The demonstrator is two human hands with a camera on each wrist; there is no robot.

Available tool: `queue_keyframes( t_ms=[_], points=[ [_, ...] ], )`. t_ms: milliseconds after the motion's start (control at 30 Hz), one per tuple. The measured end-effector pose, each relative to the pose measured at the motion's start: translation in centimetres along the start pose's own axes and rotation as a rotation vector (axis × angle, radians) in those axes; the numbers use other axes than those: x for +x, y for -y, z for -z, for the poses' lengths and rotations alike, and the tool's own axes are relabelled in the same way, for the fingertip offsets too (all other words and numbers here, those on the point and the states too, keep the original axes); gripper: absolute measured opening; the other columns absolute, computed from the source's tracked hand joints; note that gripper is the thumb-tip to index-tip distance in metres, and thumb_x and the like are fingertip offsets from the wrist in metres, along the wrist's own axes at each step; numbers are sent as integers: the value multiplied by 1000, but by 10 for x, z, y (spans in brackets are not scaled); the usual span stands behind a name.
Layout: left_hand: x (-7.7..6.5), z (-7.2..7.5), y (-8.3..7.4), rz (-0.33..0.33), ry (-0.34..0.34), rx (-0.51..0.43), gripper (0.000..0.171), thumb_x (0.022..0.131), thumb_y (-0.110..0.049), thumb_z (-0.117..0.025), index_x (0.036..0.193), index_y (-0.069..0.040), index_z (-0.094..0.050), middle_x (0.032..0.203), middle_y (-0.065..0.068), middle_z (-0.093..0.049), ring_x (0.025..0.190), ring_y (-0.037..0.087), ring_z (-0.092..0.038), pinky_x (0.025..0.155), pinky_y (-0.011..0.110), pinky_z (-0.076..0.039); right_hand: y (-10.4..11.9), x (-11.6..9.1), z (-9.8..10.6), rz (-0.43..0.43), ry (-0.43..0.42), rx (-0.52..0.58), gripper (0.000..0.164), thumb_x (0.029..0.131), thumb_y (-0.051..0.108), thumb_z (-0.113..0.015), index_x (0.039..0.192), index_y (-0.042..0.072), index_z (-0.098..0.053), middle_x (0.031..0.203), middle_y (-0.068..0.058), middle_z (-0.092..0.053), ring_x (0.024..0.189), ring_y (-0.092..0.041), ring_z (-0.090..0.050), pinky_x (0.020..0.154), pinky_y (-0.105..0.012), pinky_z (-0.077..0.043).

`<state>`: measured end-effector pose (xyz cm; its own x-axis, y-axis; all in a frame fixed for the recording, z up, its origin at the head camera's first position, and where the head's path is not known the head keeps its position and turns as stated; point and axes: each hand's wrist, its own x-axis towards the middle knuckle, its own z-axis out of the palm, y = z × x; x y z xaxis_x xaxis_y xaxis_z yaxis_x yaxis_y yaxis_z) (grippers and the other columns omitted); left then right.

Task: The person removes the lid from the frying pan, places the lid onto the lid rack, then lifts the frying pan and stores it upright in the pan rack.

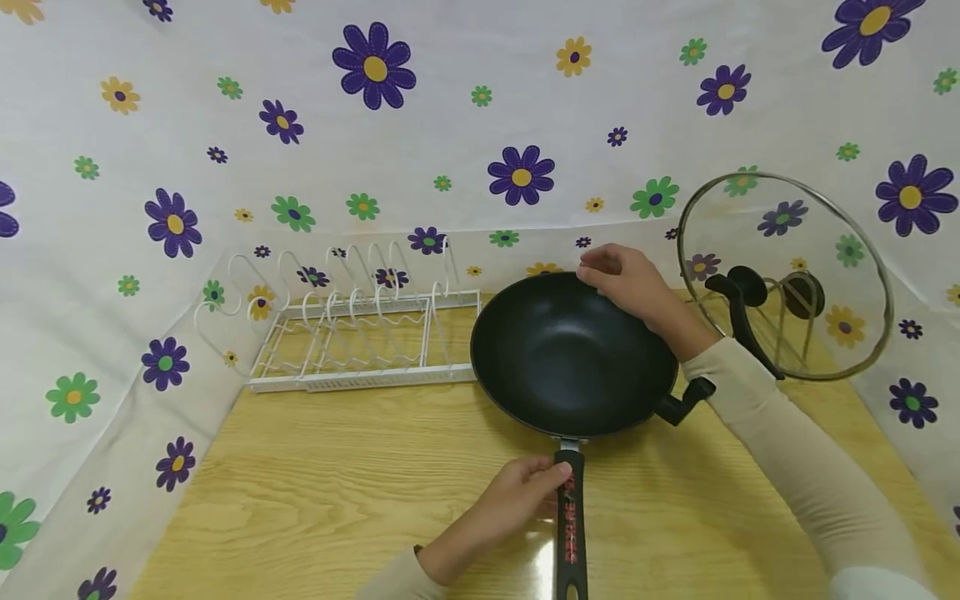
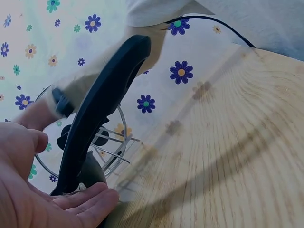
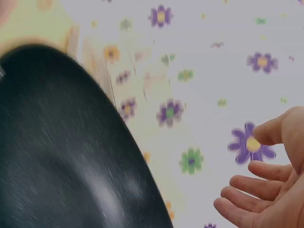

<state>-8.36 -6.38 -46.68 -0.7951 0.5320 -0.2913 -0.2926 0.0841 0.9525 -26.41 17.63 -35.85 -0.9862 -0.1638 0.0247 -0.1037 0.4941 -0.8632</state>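
A black wok (image 1: 573, 354) sits on the wooden table, its long handle (image 1: 570, 525) pointing toward me and a short side handle (image 1: 686, 400) at its right. My left hand (image 1: 517, 492) is at the base of the long handle. In the left wrist view, its fingers (image 2: 90, 204) extend loosely under the handle while the thumb stands apart. Over the wok's far right rim is my right hand (image 1: 626, 279), holding nothing. In the right wrist view, its relaxed fingers (image 3: 251, 190) are spread beside the dark wok (image 3: 61, 137).
A white wire rack (image 1: 367, 379) with upright loops stands left of the wok. At the right, a glass lid (image 1: 855, 250) with a metal rim stands upright, with black parts and metal wires around its lower portion. Flower-patterned cloth (image 1: 442, 108) rises behind and beside the table (image 1: 337, 475).
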Motion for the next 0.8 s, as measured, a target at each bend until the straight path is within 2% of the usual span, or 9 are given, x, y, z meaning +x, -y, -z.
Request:
queue_keyframes(
  t_ms=[167,367,533,633,800],
  points=[
    [7,-3,1,30,-2,-20,45,107,-32,-55,128,7,-59,106,9,-70,101,30,-73,91,43,-58,4,-45,-2,41,71,179,53,105,31,-60,145,-1,-49,147,-19,-53,133,-33,-54,102,-42,-52],
    [16,-4,2,38,5,-13,47,106,-36,-56,125,7,-60,110,13,-69,100,26,-72,94,43,-56,-8,-90,-6,108,94,274,46,107,27,-56,141,-2,-51,145,-21,-54,130,-33,-56,95,-26,-55],
    [21,-7,3,27,17,-28,52,105,-39,-56,127,9,-60,119,16,-69,105,28,-70,92,40,-57,-23,-117,-9,128,125,324,42,108,23,-52,141,-4,-50,144,-24,-52,126,-22,-60,95,-26,-54],
    [24,-8,4,25,14,-52,53,104,-38,-59,128,9,-59,119,17,-71,108,31,-71,90,39,-58,-32,-130,-10,133,147,337,42,109,23,-50,142,-4,-49,145,-25,-51,125,-15,-61,95,-27,-54],
    [28,-10,4,32,28,-106,50,105,-34,-60,130,10,-56,119,19,-72,104,28,-73,88,37,-59,-46,-150,-12,119,184,371,42,110,21,-46,143,-5,-47,147,-28,-47,125,-11,-61,97,-28,-54]
  ],
)
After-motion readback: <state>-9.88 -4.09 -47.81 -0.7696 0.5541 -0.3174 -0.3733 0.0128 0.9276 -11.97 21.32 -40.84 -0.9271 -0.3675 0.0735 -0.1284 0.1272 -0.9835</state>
